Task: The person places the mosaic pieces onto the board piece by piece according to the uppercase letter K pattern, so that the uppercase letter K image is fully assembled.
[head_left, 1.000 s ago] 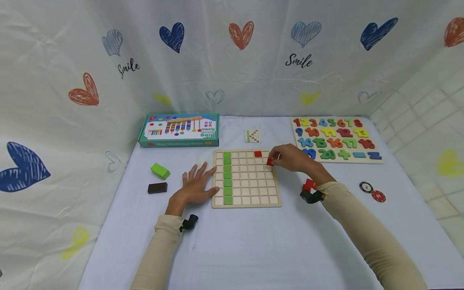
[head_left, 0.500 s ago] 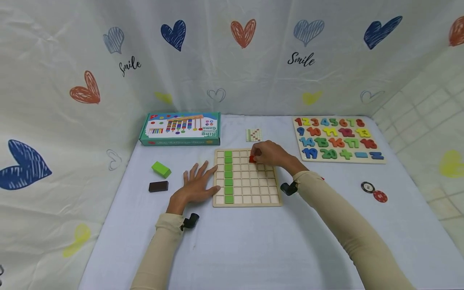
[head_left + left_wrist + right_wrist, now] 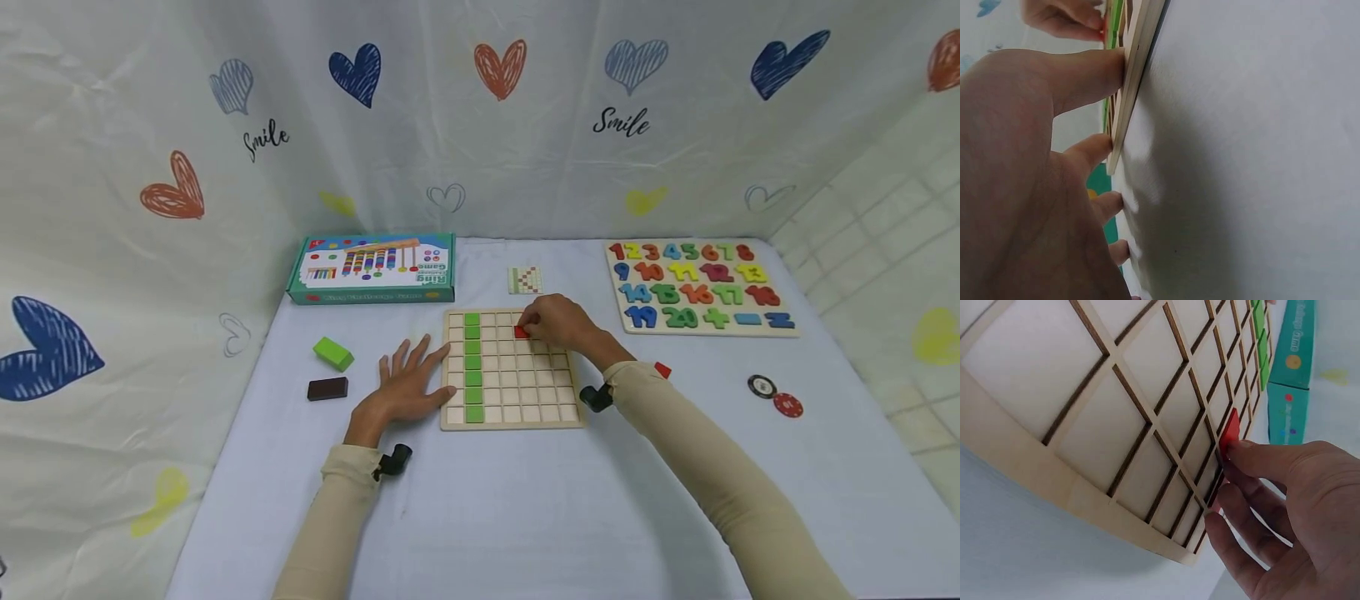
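Observation:
A square wooden grid board (image 3: 510,427) lies on the white-covered table. Green square tiles (image 3: 473,362) fill one column near its left side. My left hand (image 3: 405,387) has its fingers spread, thumb and index finger at the board's left edge; the left wrist view shows the thumb (image 3: 1088,78) against the frame. My right hand (image 3: 561,321) pinches a red square tile (image 3: 521,332) over the second row from the far edge. In the right wrist view this red tile (image 3: 1230,432) stands tilted over a cell. Another red tile in the far row is mostly hidden behind the fingers.
Left of the board lie a green stack (image 3: 333,353) and a dark brown stack (image 3: 327,388). Behind are a green game box (image 3: 371,295), a pattern card (image 3: 525,280) and a number puzzle (image 3: 708,329). Red tiles (image 3: 662,369) peek past the right sleeve, near two round chips (image 3: 787,405).
My right hand has carried the red tile leftward from the board's right edge to the second row. Over the last half second it has barely shifted. My left hand stays in place.

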A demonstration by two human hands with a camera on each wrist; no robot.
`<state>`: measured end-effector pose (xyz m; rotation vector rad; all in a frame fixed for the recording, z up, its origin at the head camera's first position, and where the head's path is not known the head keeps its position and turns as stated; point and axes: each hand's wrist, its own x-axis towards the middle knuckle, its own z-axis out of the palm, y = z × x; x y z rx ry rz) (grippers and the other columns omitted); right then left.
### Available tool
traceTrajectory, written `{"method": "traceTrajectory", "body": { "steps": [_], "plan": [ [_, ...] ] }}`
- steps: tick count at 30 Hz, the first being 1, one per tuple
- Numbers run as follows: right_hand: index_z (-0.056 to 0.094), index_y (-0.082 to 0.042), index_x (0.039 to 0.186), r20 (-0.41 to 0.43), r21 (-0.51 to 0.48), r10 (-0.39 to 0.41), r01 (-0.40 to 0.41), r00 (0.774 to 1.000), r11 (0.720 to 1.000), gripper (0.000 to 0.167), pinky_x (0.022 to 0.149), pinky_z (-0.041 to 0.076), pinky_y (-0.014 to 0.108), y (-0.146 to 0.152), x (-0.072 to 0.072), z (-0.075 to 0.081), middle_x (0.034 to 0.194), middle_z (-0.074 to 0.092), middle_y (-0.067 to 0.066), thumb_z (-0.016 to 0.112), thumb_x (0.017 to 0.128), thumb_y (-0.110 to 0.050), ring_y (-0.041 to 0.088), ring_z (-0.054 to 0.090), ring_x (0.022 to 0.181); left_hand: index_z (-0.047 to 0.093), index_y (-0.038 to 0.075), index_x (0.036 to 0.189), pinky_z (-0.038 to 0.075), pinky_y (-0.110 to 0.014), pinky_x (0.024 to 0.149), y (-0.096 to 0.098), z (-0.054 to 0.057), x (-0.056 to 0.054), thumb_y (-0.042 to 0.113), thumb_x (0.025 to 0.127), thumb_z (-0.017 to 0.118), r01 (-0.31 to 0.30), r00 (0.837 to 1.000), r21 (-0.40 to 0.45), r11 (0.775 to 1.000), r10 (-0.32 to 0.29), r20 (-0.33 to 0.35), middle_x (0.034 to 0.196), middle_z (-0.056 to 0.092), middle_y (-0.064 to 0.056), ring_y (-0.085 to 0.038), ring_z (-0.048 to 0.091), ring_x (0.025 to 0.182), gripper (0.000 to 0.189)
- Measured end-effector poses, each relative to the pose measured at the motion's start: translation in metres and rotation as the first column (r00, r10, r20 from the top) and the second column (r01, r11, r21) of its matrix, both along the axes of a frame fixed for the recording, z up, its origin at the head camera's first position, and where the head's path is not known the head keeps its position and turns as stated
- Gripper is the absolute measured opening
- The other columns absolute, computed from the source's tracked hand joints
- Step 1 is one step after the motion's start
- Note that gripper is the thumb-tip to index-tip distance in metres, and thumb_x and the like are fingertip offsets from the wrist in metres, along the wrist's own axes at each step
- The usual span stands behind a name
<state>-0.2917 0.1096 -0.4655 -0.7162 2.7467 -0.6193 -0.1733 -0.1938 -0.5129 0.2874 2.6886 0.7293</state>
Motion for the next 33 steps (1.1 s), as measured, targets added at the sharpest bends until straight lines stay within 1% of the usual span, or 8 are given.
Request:
{"method": "traceTrajectory", "body": {
  "steps": [4,8,12,15,20,26,29,33],
  "plan": [
    [0.08,-0.006,0.119,-0.013,-0.026,-0.006,0.006,1.0,1.0,0.022,0.092,0.059,0.046,0.002,0.005,0.003,0.112,0.08,0.009,0.07,0.102,-0.014,0.026,0.073,0.105,0.022,0.03,0.171,-0.009,-0.074,0.123,0.0,-0.001,0.0,0.054,0.104,0.057,0.0,1.0,0.0,1.0,0.0,-0.002,0.18,0.0,-0.007,-0.041,-0.012,0.164,0.079],
    [0.078,-0.004,0.124,0.009,-0.075,-0.004,0.005,1.0,0.997,0.025,0.095,0.059,0.047,0.007,0.008,0.008,0.116,0.079,0.01,0.069,0.103,-0.015,0.027,0.073,0.109,0.022,0.031,0.171,-0.009,-0.074,0.123,0.0,0.0,0.0,0.054,0.104,0.057,0.002,1.0,-0.005,1.0,-0.002,-0.004,0.18,0.0,-0.007,-0.04,-0.012,0.164,0.079],
    [0.075,-0.002,0.128,0.026,-0.129,0.01,-0.007,1.0,0.992,0.029,0.096,0.058,0.05,0.02,0.01,0.014,0.121,0.078,0.013,0.068,0.104,-0.014,0.03,0.072,0.112,0.022,0.03,0.171,-0.009,-0.075,0.123,0.0,0.0,0.0,0.054,0.104,0.057,0.004,1.0,-0.003,1.0,-0.004,-0.007,0.18,0.001,-0.008,-0.041,-0.011,0.164,0.08],
    [0.074,-0.001,0.13,0.029,-0.135,0.012,-0.008,1.0,0.991,0.03,0.093,0.058,0.05,0.034,0.013,0.022,0.124,0.076,0.015,0.068,0.104,-0.015,0.031,0.069,0.113,0.023,0.03,0.171,-0.008,-0.075,0.122,0.001,0.001,0.001,0.054,0.104,0.057,0.005,1.0,0.004,1.0,-0.005,-0.01,0.18,0.002,-0.009,-0.042,-0.01,0.164,0.079],
    [0.072,-0.001,0.132,0.069,-0.089,0.005,0.001,0.998,0.996,0.032,0.092,0.06,0.049,0.066,0.017,0.033,0.125,0.074,0.016,0.07,0.102,-0.012,0.031,0.068,0.112,0.024,0.03,0.171,-0.007,-0.075,0.123,0.002,0.004,0.001,0.053,0.104,0.057,0.002,1.0,-0.008,1.0,-0.002,-0.013,0.18,0.002,-0.008,-0.041,-0.009,0.164,0.078],
    [0.066,0.001,0.139,0.149,0.012,-0.017,0.016,0.989,1.0,0.042,0.097,0.059,0.054,0.108,0.03,0.045,0.133,0.069,0.022,0.074,0.1,-0.014,0.04,0.065,0.121,0.025,0.026,0.171,-0.005,-0.076,0.122,0.004,0.013,0.002,0.049,0.105,0.058,0.015,1.0,-0.004,1.0,-0.016,-0.016,0.18,0.003,-0.011,-0.044,-0.008,0.163,0.077],
    [0.064,0.0,0.14,0.218,0.092,-0.057,0.037,0.974,0.995,0.048,0.093,0.061,0.052,0.13,0.04,0.048,0.135,0.066,0.024,0.077,0.097,-0.017,0.042,0.064,0.121,0.025,0.026,0.171,-0.005,-0.076,0.122,0.005,0.015,0.002,0.048,0.105,0.058,0.021,1.0,0.003,1.0,-0.021,-0.017,0.18,0.004,-0.012,-0.045,-0.007,0.163,0.077],
    [0.064,0.001,0.137,0.321,0.165,-0.116,0.065,0.94,0.984,0.049,0.087,0.063,0.049,0.156,0.052,0.047,0.13,0.066,0.025,0.079,0.095,-0.02,0.039,0.065,0.114,0.025,0.026,0.171,-0.006,-0.076,0.122,0.004,0.01,0.004,0.049,0.105,0.058,0.018,1.0,-0.005,1.0,-0.018,-0.012,0.179,0.004,-0.012,-0.046,-0.007,0.163,0.077]
  ]
}}
